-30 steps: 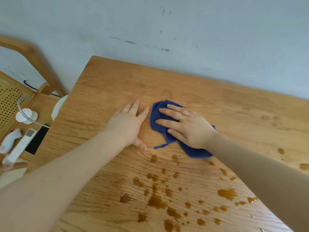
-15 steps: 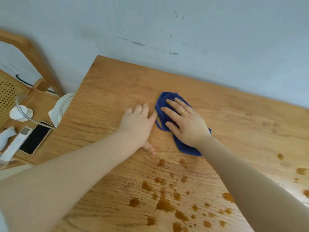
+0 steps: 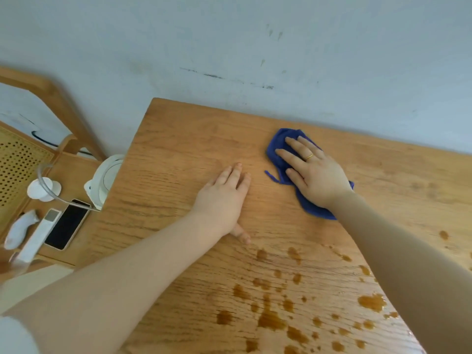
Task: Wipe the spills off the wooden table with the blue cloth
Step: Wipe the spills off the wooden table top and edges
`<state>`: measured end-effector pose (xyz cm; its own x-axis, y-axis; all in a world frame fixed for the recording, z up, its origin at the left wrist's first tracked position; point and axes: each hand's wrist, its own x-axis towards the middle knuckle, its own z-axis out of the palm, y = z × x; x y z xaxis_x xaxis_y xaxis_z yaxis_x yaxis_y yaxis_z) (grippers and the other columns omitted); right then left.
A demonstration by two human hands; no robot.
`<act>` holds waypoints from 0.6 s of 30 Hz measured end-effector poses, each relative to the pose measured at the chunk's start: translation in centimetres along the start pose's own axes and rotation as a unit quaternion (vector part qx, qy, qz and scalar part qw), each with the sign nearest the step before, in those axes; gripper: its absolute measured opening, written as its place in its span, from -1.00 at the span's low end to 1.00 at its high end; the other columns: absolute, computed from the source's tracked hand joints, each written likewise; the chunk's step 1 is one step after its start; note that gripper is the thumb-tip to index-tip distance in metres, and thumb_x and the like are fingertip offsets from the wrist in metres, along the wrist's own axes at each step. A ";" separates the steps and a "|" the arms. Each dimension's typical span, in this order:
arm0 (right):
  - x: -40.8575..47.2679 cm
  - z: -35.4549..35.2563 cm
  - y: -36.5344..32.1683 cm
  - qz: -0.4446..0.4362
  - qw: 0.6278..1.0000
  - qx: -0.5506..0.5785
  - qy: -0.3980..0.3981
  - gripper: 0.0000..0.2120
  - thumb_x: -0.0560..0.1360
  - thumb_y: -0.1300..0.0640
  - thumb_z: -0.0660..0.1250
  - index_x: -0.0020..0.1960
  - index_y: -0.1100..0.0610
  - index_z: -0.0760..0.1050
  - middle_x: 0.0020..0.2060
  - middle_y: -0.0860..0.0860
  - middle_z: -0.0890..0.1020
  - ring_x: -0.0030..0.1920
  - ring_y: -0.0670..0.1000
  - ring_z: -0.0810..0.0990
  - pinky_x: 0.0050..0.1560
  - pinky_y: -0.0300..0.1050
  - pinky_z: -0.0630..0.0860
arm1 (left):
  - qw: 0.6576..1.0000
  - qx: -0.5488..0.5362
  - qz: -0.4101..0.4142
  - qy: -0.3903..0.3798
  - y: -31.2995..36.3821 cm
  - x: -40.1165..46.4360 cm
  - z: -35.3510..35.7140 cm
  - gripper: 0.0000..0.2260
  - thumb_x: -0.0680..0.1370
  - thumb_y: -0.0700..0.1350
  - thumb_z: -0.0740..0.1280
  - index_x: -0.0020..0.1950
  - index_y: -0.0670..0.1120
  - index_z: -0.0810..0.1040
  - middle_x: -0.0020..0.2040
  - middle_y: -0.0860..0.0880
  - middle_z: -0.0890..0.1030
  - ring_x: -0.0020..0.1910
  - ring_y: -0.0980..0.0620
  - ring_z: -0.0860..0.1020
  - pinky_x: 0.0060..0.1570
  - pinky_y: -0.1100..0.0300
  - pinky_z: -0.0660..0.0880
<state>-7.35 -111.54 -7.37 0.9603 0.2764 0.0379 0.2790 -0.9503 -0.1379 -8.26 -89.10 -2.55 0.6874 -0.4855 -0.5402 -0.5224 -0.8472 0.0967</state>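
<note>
A crumpled blue cloth (image 3: 279, 143) lies on the wooden table (image 3: 173, 149) near its far edge. My right hand (image 3: 313, 173) presses flat on top of the cloth, fingers spread, a gold ring on one finger. My left hand (image 3: 222, 200) rests palm down on bare wood to the left of the cloth, apart from it, holding nothing. Several brown spills (image 3: 270, 320) dot the near part of the table, between and under my forearms. More brown drops (image 3: 371, 302) sit further right.
A grey wall (image 3: 255, 47) runs along the table's far edge. Left of the table a lower wooden shelf carries a white kettle (image 3: 106, 180), a black phone (image 3: 67, 227), a white remote (image 3: 38, 237) and a small white lamp base (image 3: 42, 189).
My right hand has slid the blue cloth away from me and to the right, toward the wall. A gap has opened between the cloth and my left hand, which stays planted.
</note>
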 end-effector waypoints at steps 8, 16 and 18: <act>-1.3 -0.8 5.0 -0.055 0.998 -0.023 -0.028 -0.56 0.55 -0.06 -0.02 0.31 0.06 0.41 0.35 0.09 0.42 0.36 0.18 0.35 0.19 0.14 0.44 | 0.998 0.019 -0.039 -0.036 1.4 0.4 -0.9 0.25 0.19 0.24 0.52 0.51 -0.14 -0.29 0.52 -0.13 -0.31 0.52 -0.07 -0.22 0.46 0.04 -0.06; -0.5 -0.7 5.6 -0.016 1.000 -0.003 -0.002 -0.49 0.51 -0.07 -0.05 0.35 0.09 0.39 0.38 0.13 0.37 0.40 0.24 0.27 0.33 0.15 0.29 | 0.994 0.013 -0.089 -0.061 1.7 0.1 -1.1 0.25 0.17 0.21 0.54 0.50 -0.02 -0.32 0.51 0.00 -0.36 0.51 0.02 -0.24 0.45 0.00 0.04; -3.1 -0.6 3.9 -0.060 0.998 0.006 -0.002 -0.50 0.50 -0.07 -0.03 0.32 0.07 0.42 0.36 0.13 0.40 0.37 0.23 0.32 0.27 0.14 0.33 | 0.992 0.026 -0.103 -0.070 2.4 0.1 -1.5 0.25 0.17 0.18 0.55 0.51 -0.05 -0.32 0.51 -0.01 -0.34 0.52 0.00 -0.23 0.46 -0.01 0.07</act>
<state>-9.29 -116.17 -7.43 0.9200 0.3886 0.0513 0.3918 -0.9087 -0.1439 -8.69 -91.54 -1.17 0.7071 -0.2659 -0.6552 -0.4066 -0.9110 -0.0691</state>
